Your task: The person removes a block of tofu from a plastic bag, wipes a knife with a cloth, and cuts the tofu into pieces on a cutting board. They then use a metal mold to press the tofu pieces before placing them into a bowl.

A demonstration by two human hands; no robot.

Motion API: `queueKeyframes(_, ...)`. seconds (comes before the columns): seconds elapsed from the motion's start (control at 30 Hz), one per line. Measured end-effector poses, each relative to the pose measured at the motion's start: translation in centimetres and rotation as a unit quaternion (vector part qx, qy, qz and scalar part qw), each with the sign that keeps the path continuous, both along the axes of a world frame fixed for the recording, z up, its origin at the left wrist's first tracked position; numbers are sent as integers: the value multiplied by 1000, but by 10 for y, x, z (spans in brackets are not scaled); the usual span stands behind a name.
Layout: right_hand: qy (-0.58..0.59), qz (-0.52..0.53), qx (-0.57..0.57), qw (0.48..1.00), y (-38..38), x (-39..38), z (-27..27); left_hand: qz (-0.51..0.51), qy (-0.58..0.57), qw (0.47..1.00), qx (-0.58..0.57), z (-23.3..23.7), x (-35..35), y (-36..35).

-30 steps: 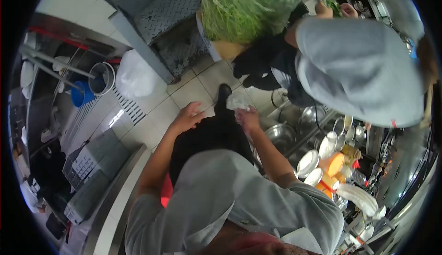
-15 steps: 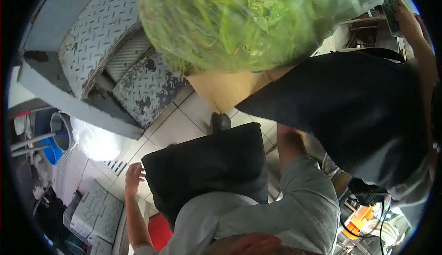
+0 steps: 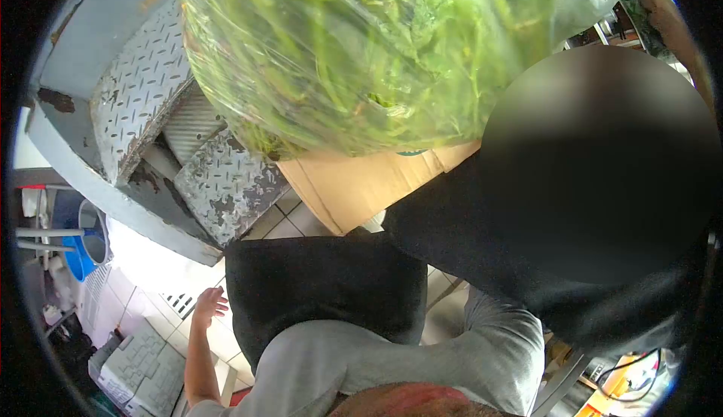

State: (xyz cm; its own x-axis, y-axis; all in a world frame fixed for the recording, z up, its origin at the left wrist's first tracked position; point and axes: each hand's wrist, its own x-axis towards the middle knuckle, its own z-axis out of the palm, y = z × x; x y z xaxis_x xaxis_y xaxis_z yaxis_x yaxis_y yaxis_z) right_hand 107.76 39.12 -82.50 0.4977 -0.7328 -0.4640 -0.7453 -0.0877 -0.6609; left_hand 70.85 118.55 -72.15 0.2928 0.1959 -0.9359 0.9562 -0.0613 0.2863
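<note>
My left hand (image 3: 210,305) hangs low at my left side, fingers loosely apart and holding nothing. It is near the black apron (image 3: 324,289) over my grey shirt and above the tiled floor. My right hand is out of sight; the arm disappears behind a co-worker in black (image 3: 459,221). In front of me, a big clear plastic bag of leafy greens (image 3: 361,63) rests on a cardboard box (image 3: 361,189).
Worn metal steps (image 3: 226,180) with a grey side rail (image 3: 120,210) stand at the left. Beyond are a blue bucket (image 3: 79,259) and a grey crate-like block (image 3: 143,372). At upper right, the co-worker's hand (image 3: 666,14) touches a dark object.
The bag and box appear lower and further left in view. The co-worker in black has leaned in, covering my right forearm. My left hand has shifted slightly left and down, still empty.
</note>
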Motion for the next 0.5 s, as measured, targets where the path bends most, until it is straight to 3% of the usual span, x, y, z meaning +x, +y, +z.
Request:
queueKeyframes(0.27, 34, 33, -7, 999, 28, -58, 15, -27, -15, 1000, 7, 10, -17, 16)
queueKeyframes(0.37, 69, 54, -5, 996, 51, -119, 31, -27, -23, 999, 1, 32, -32, 25)
queueKeyframes(0.5, 157, 142, -1, 977, 93, -240, 49, -108, -1, 994, 16, 83, -54, 34)
